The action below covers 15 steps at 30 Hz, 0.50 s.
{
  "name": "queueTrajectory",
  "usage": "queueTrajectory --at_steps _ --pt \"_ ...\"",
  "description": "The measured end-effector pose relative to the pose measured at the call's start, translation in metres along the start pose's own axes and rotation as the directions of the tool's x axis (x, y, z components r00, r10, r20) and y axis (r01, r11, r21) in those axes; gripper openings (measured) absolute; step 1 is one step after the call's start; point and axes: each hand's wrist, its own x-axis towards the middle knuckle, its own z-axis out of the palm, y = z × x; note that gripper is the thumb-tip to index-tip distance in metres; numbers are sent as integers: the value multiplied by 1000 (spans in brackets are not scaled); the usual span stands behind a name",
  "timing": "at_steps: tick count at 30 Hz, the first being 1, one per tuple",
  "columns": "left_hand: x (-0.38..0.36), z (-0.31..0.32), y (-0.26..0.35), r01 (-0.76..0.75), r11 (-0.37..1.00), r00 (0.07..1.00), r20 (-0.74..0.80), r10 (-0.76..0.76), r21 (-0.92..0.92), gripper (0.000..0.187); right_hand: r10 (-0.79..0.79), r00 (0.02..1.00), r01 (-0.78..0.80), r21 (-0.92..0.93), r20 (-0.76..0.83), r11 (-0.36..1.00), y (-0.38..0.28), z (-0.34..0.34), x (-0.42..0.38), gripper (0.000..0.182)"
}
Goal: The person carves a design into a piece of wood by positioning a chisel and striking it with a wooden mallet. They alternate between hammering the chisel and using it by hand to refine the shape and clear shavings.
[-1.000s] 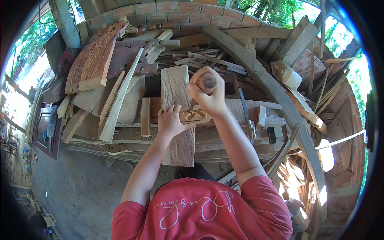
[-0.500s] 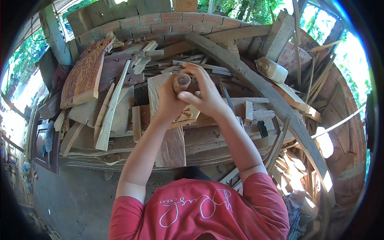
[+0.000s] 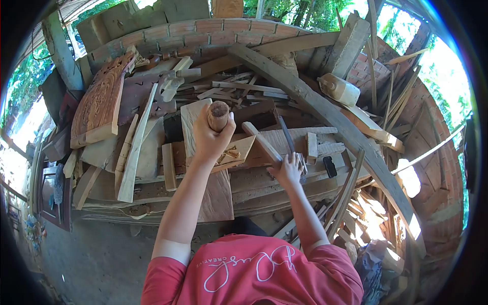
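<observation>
The wooden handle (image 3: pixel 218 115) has changed hands. A second ago the right hand held it up, then both hands met around it, and now the left hand (image 3: pixel 209 136) grips it tight, with the round dark end sticking up above the fist. The handle is just above the small flat carving piece (image 3: pixel 235 152), which lies on the long plank (image 3: pixel 213 173). The right hand (image 3: pixel 288 170) has let go and moved to the right of the carving piece. It now rests with fingers spread on the tools (image 3: pixel 300 162) by a thin wooden stick (image 3: pixel 262 142); I cannot tell if it has picked anything up yet. It looks like the person is getting a new tool for the carving. The red shirt (image 3: pixel 254 274) has white curly writing, seen upside down. One small word reads "CREATIVE". The big curly word is too loopy to read. The white jug (image 3: pixel 339 89), far to the right of the carving piece, shows no label I can read.
</observation>
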Motion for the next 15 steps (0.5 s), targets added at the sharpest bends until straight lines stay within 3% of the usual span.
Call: queueTrajectory --at_steps 5,6,9,10,11,13,15 --pt "-1 6 14 -69 993 995 79 61 100 13 50 998 -45 -143 34 989 9 51 5 69" --pt "-1 7 15 -121 986 992 58 115 111 14 26 999 -24 -120 22 993 6 48 0 57" --pt "-2 6 11 -119 987 991 75 112 104 14 105 987 -93 -100 120 991 2 35 -7 46" --pt "-2 6 12 -110 991 991 85 103 82 14 88 987 -87 -11 136 996 9 38 -8 39" --pt "-1 7 12 -110 990 991 79 104 85 14 81 988 -80 -12 135 997 13 36 -11 39" --pt "-1 5 12 -89 995 992 96 85 45 14 81 956 -63 -72 283 995 8 8 -23 42" --pt "1 3 14 -67 996 993 104 61 53 14 76 968 -66 -47 238 997 16 3 -25 47"
